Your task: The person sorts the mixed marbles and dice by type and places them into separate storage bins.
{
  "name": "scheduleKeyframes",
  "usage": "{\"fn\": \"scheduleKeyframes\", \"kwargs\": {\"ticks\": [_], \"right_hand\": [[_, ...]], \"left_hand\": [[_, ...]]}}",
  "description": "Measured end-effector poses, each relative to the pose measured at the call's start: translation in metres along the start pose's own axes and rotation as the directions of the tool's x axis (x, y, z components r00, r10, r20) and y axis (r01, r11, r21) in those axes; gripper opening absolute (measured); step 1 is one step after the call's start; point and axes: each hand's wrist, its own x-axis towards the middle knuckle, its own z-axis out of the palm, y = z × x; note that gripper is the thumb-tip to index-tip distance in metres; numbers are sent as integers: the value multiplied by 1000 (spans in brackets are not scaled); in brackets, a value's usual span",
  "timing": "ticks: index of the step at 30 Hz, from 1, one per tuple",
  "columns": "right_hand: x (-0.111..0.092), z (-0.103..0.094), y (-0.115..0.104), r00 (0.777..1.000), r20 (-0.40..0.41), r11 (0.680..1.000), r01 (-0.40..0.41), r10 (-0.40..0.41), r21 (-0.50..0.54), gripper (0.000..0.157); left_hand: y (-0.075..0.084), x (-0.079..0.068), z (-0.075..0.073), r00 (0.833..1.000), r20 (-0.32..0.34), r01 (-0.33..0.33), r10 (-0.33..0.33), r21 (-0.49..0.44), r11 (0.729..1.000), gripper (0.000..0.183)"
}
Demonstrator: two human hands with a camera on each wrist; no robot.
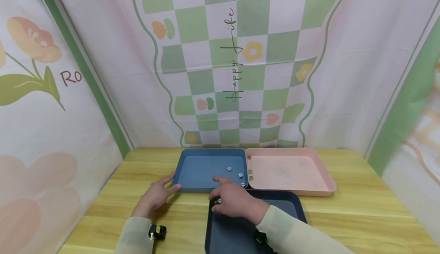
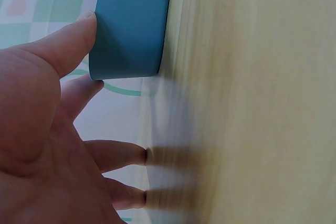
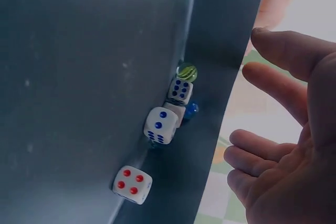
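At the near left corner of the blue tray (image 1: 196, 170), my left hand (image 1: 156, 194) touches the outer wall with thumb and index finger. The other fingers are spread, two tips near the tabletop. My right hand (image 1: 235, 198) hovers over the far left edge of the dark tray (image 1: 227, 235), fingers loosely bent and nothing between them. In the right wrist view a red-dotted die (image 3: 132, 184), a blue-dotted die (image 3: 161, 125), more dice, a green marble (image 3: 187, 72) and a blue marble (image 3: 192, 110) lie along the dark tray's wall. White dice (image 1: 229, 169) lie in the blue tray.
To the right of the blue tray stands a pink tray (image 1: 288, 170), with small marbles (image 1: 250, 172) along its left wall. The three trays sit close together on a wooden table (image 1: 364, 208). A printed curtain (image 1: 254, 74) hangs behind them.
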Motion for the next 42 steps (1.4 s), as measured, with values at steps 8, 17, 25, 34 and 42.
{"fn": "scheduleKeyframes", "kwargs": {"ticks": [8,17,25,34,42], "right_hand": [[2,3,4,1000,-14,999,-6,5,-45,16],[1,3,6,1000,-4,998,-14,14,-64,20],[2,8,9,999,23,994,-28,31,-102,20],[3,11,11,998,49,992,-45,50,-116,20],[3,11,13,998,53,992,-39,46,-121,20]], "left_hand": [[1,1,0,1000,0,-7,7,-6,1000,68],[3,0,-1,1000,-1,0,0,-3,1000,67],[4,-1,-1,1000,-2,-4,4,-9,1000,67],[4,-4,-2,1000,1,-11,11,-11,1000,68],[5,-5,-2,1000,0,-2,2,-8,1000,68]]}}
